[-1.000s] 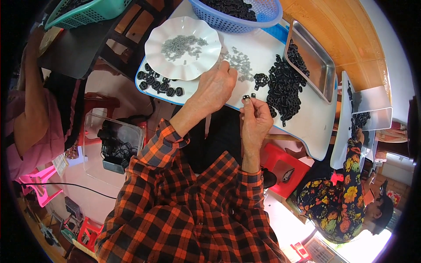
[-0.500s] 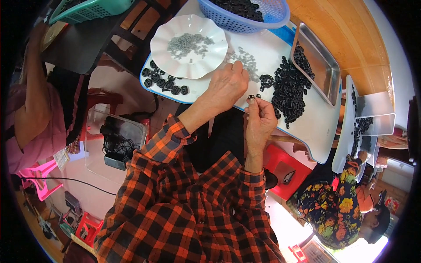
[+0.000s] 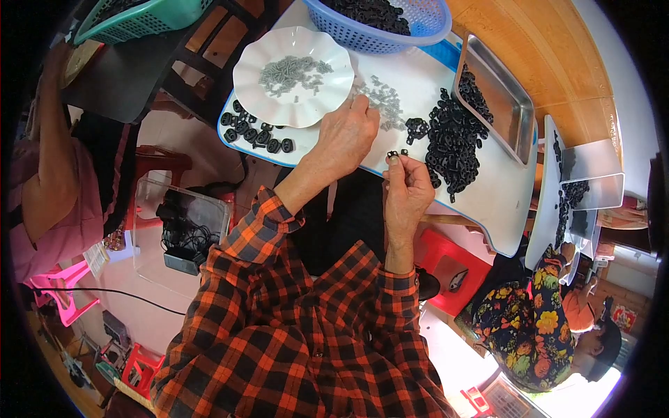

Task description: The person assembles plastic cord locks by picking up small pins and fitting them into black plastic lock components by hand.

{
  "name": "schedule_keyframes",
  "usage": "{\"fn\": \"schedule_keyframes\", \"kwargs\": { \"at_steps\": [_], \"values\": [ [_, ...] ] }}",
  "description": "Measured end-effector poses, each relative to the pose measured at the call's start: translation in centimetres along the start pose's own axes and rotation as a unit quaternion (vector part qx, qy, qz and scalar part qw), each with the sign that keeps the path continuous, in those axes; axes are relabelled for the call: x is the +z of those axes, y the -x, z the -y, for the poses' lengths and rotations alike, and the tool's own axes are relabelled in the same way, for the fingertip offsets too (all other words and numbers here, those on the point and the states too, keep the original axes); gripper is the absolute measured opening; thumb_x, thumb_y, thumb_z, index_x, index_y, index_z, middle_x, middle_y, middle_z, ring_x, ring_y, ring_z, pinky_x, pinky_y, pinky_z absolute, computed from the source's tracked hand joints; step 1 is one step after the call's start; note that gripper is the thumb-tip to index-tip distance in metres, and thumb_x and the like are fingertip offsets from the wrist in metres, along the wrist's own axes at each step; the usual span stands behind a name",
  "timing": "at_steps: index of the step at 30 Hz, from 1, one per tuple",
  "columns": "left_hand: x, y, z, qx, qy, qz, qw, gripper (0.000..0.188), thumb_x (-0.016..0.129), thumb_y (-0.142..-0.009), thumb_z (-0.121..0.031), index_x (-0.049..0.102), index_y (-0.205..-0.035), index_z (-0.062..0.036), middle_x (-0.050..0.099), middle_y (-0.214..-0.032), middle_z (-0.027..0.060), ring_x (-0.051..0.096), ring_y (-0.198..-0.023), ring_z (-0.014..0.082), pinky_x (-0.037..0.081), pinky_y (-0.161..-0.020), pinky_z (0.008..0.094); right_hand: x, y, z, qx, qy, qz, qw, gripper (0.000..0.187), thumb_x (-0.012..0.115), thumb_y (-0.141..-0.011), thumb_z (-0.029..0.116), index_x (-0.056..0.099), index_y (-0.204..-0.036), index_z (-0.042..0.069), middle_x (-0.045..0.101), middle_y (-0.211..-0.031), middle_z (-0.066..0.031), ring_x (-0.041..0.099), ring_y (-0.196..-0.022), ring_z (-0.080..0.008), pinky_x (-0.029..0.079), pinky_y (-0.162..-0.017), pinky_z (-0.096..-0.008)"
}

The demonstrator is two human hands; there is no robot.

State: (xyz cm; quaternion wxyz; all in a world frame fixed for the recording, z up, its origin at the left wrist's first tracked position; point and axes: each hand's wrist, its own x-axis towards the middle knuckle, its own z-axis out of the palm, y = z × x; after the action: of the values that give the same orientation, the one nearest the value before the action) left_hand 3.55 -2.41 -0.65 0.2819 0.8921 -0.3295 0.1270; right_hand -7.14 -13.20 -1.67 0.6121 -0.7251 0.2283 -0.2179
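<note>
My right hand [image 3: 408, 189] pinches a small black plastic part [image 3: 392, 154] between thumb and fingers, just over the table's near edge. My left hand [image 3: 346, 138] is closed, palm down, its fingertips at the near-left side of a loose scatter of small grey pins [image 3: 382, 101]. Whatever those fingers pinch is hidden. A white scalloped plate [image 3: 254, 97] with more grey pins lies left of the scatter. On the right spreads a heap of black plastic parts [image 3: 453, 150], with a small cluster of black pieces [image 3: 417, 128] beside it.
Several rounded black pieces [image 3: 273, 145] line the table's left edge. A blue basket [image 3: 418, 35] of black parts and a metal tray [image 3: 512, 111] stand at the back. A red stool [image 3: 456, 272] is below right. People sit on both sides.
My left hand has shifted slightly left across the near side of the grey pins, toward the plate. The right hand keeps its pinch on the black part. The whole view has shifted a little.
</note>
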Motion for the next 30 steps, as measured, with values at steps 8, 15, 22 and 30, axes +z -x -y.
{"fn": "schedule_keyframes", "kwargs": {
  "at_steps": [8, 15, 22, 30],
  "values": [
    [0.6, 0.0, -0.2, -0.006, 0.010, -0.019, 1.000, 0.008, 0.061, -0.068, -0.002, 0.059, -0.075, 0.0013, 0.052, -0.085, 0.0135, 0.057, -0.079, 0.0280, 0.050, -0.058, 0.0367, 0.1, 0.0, -0.2, -0.001, 0.003, -0.007, 1.000, 0.009, 0.062, -0.088, 0.007, 0.059, -0.092, 0.000, 0.062, -0.074, -0.0018, 0.053, -0.059, -0.0040, 0.039, -0.050, -0.0165],
    [0.8, -0.3, -0.3, 0.025, -0.029, -0.045, 0.998, 0.006, 0.058, -0.070, -0.005, 0.056, -0.074, -0.0020, 0.050, -0.080, 0.0110, 0.056, -0.077, 0.0291, 0.049, -0.057, 0.0387, 0.3, 0.0, 0.1, -0.006, 0.018, -0.010, 1.000, 0.012, 0.062, -0.087, 0.009, 0.061, -0.090, -0.002, 0.060, -0.071, -0.0017, 0.053, -0.063, -0.0058, 0.043, -0.057, -0.0205],
    [0.6, -0.6, -0.6, 0.050, -0.044, -0.028, 0.997, 0.009, 0.060, -0.067, -0.004, 0.055, -0.075, -0.0004, 0.050, -0.080, 0.0129, 0.056, -0.074, 0.0288, 0.048, -0.059, 0.0377, 0.2, 0.1, 0.9, -0.005, 0.027, -0.017, 0.999, 0.013, 0.063, -0.087, 0.011, 0.060, -0.090, -0.002, 0.061, -0.072, -0.0023, 0.054, -0.063, -0.0064, 0.044, -0.057, -0.0202],
    [-1.5, 2.9, -2.0, -0.047, 0.317, -0.017, 0.947, 0.007, 0.060, -0.075, -0.005, 0.057, -0.075, 0.0015, 0.055, -0.071, 0.0161, 0.056, -0.064, 0.0362, 0.045, -0.057, 0.0421, 0.5, 0.8, 1.8, -0.016, -0.095, -0.048, 0.994, 0.011, 0.061, -0.089, 0.009, 0.059, -0.095, 0.000, 0.061, -0.086, -0.0022, 0.057, -0.077, -0.0074, 0.046, -0.065, -0.0201]
  ]
}}
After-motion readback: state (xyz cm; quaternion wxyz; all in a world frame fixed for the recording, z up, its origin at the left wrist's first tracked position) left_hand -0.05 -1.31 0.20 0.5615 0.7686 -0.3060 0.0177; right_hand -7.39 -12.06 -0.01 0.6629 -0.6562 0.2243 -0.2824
